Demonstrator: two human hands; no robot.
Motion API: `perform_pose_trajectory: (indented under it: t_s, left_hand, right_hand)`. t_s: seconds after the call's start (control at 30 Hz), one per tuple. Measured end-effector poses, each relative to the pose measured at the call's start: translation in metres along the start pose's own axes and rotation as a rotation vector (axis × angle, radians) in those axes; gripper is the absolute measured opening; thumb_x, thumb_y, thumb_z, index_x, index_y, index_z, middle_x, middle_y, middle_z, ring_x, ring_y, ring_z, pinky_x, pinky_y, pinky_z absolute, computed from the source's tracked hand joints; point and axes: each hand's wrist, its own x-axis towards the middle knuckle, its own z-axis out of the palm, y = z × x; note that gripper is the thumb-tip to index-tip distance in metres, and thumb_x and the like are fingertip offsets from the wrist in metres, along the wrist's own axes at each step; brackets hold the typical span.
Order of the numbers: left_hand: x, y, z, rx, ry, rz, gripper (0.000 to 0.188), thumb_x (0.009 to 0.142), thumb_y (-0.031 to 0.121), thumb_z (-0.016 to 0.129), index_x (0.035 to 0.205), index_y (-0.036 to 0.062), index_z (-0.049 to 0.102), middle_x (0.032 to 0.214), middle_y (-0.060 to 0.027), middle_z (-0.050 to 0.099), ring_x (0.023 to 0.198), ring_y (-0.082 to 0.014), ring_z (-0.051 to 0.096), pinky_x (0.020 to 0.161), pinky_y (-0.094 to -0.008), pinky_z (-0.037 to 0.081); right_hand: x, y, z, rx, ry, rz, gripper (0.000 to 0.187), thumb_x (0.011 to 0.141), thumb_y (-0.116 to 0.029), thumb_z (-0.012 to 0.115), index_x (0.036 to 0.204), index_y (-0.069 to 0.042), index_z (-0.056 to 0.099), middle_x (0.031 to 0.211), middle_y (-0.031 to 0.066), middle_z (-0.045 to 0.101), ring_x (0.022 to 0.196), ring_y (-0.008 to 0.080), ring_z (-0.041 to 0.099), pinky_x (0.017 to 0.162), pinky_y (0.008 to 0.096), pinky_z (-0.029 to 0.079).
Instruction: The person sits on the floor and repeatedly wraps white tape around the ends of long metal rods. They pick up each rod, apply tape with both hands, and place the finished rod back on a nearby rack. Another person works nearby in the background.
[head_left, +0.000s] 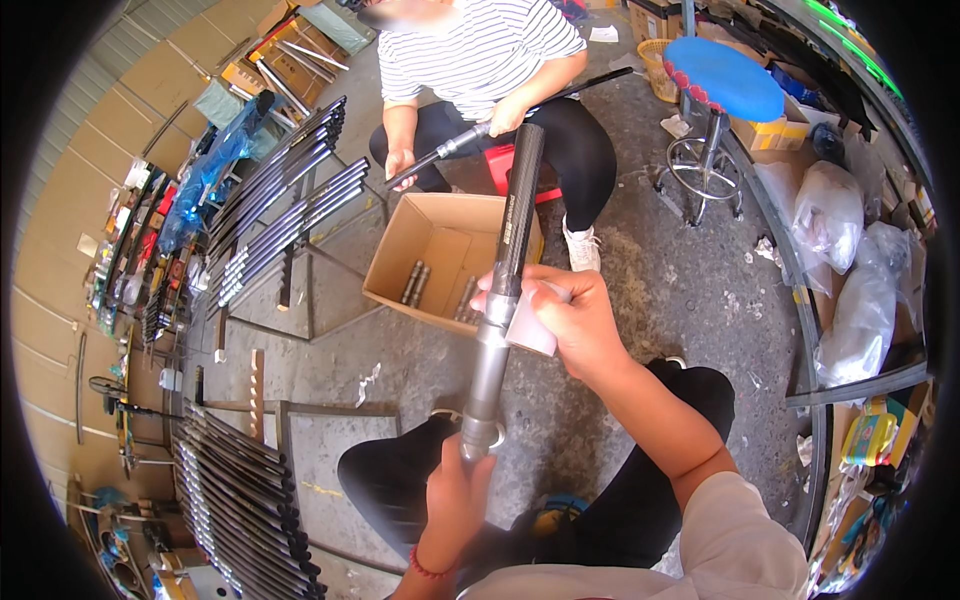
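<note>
A long pole (490, 375), with a dark woven-pattern tube above and a silver metal section below, stands slanted in front of me. My left hand (455, 505) is closed round its lower silver end. Higher up, my right hand (580, 325) pinches a flat white sheet (535, 330) against the pole, near where dark tube and metal meet; paper or cloth, I cannot tell which. Beyond the pole is an open cardboard box (405, 250) with several silver metal cylinders (417, 285) inside.
Opposite me a seated person (480, 60) holds a similar pole (460, 142). Racks of dark poles (245, 500) line the left side. A blue round stool (725, 80) stands at the far right, near shelving with plastic bags (830, 215).
</note>
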Motion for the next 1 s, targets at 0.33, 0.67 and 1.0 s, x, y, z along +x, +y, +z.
perform_pose_trajectory:
  t_s: [0.33,0.67,1.0]
  left_hand:
    - [-0.005,0.001,-0.002,-0.179,0.024,-0.021,0.034,0.086,0.011,0.068,0.116,0.0026,0.053,0.083,-0.0144,0.065,0.07,-0.0227,0.064,0.065,-0.0333,0.051]
    - [-0.001,0.017,-0.028,-0.855,-0.335,0.025,0.047,0.096,0.039,0.056,0.114,-0.0042,0.049,0.059,-0.0019,0.048,0.043,-0.0066,0.039,0.041,-0.0199,0.032]
    - [0.009,0.009,-0.012,-1.809,-1.139,-0.282,0.058,0.091,0.053,0.057,0.103,-0.0031,0.049,0.046,0.003,0.04,0.033,-0.0071,0.036,0.03,-0.0204,0.035]
  right_hand:
    - [0.0,-0.001,-0.009,-0.072,-0.068,-0.07,0.029,0.094,-0.014,0.052,0.103,0.011,0.064,0.112,0.0236,0.064,0.101,0.0333,0.066,0.087,0.0432,0.054]
    - [-0.005,-0.003,-0.006,0.058,-0.138,-0.099,0.069,0.09,-0.044,0.059,0.118,0.019,0.053,0.119,0.0301,0.059,0.108,0.0426,0.062,0.091,0.0523,0.051]
    - [-0.011,-0.022,0.011,0.339,-0.351,-0.265,0.056,0.095,-0.037,0.055,0.121,0.013,0.055,0.119,0.0243,0.061,0.106,0.0376,0.064,0.089,0.0455,0.053]
